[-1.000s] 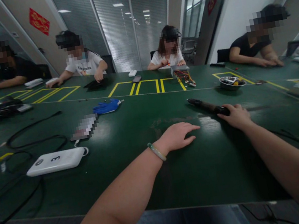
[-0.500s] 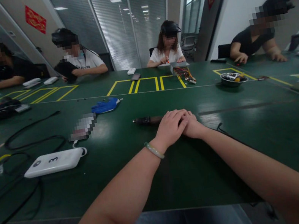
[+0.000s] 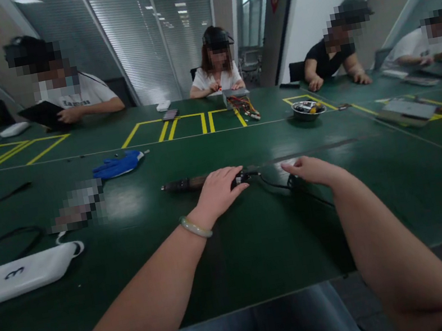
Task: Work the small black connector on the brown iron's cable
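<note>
A dark pen-shaped electric tool (image 3: pixel 184 185) lies sideways on the green table (image 3: pixel 259 238), its metal tip pointing left. My left hand (image 3: pixel 222 185), with a bangle at the wrist, rests over the tool's rear part, fingers curved round it. A black cable (image 3: pixel 273 183) runs from the tool's right end toward the right. My right hand (image 3: pixel 307 168) is lifted beside that cable, thumb and fingers apart, holding nothing that I can see.
A blue glove (image 3: pixel 118 165), a phone (image 3: pixel 78 205) and a white power bank (image 3: pixel 22 275) lie at left. Beyond are a metal bowl (image 3: pixel 308 111) and a grey box with coloured wires (image 3: pixel 236 97). Several people sit across the table.
My right hand has come off my left hand and moved right, uncovering the tool's rear end and cable. The view has turned right.
</note>
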Available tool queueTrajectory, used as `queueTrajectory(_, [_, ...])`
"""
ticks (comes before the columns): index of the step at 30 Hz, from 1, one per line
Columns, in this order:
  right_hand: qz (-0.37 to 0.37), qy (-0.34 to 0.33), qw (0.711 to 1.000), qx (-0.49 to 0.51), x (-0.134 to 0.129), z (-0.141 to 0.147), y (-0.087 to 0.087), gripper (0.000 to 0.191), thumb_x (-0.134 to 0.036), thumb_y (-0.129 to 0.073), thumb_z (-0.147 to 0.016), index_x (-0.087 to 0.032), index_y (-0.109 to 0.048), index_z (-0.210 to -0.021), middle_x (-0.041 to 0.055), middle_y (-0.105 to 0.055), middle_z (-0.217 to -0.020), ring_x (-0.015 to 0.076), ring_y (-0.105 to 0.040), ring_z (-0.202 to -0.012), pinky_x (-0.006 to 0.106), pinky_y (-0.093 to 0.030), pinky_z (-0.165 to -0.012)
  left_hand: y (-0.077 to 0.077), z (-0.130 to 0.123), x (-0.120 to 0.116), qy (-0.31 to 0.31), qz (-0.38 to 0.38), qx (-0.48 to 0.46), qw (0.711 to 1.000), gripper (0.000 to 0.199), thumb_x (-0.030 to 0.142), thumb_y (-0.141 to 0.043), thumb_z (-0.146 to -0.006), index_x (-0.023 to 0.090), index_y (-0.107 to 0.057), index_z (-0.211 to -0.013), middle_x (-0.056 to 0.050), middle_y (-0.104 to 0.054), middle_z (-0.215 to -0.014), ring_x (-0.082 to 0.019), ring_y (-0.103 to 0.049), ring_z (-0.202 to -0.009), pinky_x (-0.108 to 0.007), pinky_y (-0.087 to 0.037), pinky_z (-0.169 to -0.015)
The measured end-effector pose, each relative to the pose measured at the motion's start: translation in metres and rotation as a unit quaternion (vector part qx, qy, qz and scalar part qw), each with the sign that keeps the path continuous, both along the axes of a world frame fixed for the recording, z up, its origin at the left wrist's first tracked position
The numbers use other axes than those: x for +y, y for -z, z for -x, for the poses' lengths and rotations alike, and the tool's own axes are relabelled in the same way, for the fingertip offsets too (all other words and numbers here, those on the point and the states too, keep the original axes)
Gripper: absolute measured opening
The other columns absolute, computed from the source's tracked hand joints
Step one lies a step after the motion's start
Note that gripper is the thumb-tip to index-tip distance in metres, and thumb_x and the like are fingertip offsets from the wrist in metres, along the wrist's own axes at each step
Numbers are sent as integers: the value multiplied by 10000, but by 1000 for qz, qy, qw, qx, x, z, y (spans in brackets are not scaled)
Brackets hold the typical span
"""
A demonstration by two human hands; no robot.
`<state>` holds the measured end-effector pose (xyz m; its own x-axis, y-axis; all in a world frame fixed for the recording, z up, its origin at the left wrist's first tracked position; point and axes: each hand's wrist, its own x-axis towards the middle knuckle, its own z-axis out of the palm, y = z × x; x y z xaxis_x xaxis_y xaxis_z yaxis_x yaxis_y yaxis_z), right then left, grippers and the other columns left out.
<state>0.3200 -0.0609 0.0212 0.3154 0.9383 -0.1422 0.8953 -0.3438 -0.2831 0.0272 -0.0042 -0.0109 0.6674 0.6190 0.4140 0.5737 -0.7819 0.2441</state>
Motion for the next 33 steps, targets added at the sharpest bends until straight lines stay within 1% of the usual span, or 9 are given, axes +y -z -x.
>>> queueTrajectory(3, [95, -31, 995, -32, -2, -2, 2, 732, -792, -423, -844, -118, -708, -872, 171, -666, -898, 297, -636, -857, 376, -481, -777, 0, 0, 2, -5, -9, 18, 1000, 449, 453, -463, -959, 260, -460, -1364, -52, -555, -1324, -229, -499, -1218, -422, -385, -1031])
queueTrajectory(7, [164, -67, 984, -33, -1, -1, 1, 553, -652, -563, -852, -144, -705, -688, 111, -664, -712, 236, -644, -730, 310, -477, -723, -1, 0, 3, -12, -14, 43, 999, 432, 434, -485, -952, 257, -473, -1346, -57, -572, -1291, -237, -515, -1182, -420, -402, -1001])
queueTrajectory(11, [106, -62, 992, 34, 0, 10, 3, 323, -484, -667, -833, -172, -725, -772, 47, -670, -704, 177, -627, -646, 264, -462, -634, -6, 6, 7, 1, 11, 72, 997, 435, 429, -483, -951, 252, -479, -1348, -62, -593, -1262, -233, -538, -1153, -413, -405, -999])
queueTrajectory(15, [22, -44, 998, 26, 2, 30, 9, 314, -485, -769, -738, -203, -726, -868, 40, -674, -776, 195, -624, -712, 269, -452, -619, -15, 18, 10, 16, 53, 101, 993, 451, 436, -489, -940, 255, -488, -1352, -58, -593, -1281, -236, -547, -1158, -409, -409, -1007])
queueTrajectory(18, [-28, -41, 999, 20, 2, 41, 12, 295, -339, -796, -717, -215, -702, -968, 33, -673, -884, 189, -624, -787, 247, -444, -636, -21, 27, 12, 20, 92, 112, 989, 444, 451, -490, -930, 264, -513, -1332, -48, -589, -1299, -232, -545, -1176, -396, -408, -1014])
queueTrajectory(22, [-53, -34, 997, 46, -1, 49, 11, 256, -176, -707, -755, -185, -668, -1007, 53, -668, -963, 185, -616, -848, 233, -439, -662, -27, 35, 10, 35, 128, 127, 983, 426, 464, -502, -914, 269, -541, -1291, -38, -598, -1289, -218, -560, -1159, -371, -419, -998])
queueTrajectory(27, [-66, -6, 996, 60, -2, 53, 8, 231, -160, -627, -821, -161, -652, -1051, 67, -671, -978, 192, -621, -874, 246, -442, -699, -28, 32, -2, 30, 74, 115, 990, 461, 502, -551, -879, 237, -557, -1257, -58, -622, -1231, -234, -581, -1109, -383, -431, -975])
queueTrajectory(30, [-52, -24, 997, 49, 0, 52, 11, 231, -158, -575, -865, -155, -668, -1076, 73, -670, -1015, 186, -625, -893, 246, -450, -733, -25, 25, -7, 42, 41, 96, 994, 479, 492, -616, -843, 234, -564, -1243, -57, -613, -1239, -239, -569, -1128, -391, -424, -989])
queueTrajectory(33, [-26, -54, 998, 29, 1, 50, 13, 163, -198, -591, -874, -157, -715, -973, 77, -683, -941, 200, -635, -870, 258, -455, -737, -22, 19, -10, 60, 27, 82, 994, 387, 425, -629, -855, 251, -586, -1198, -36, -618, -1223, -219, -570, -1125, -377, -428, -988])
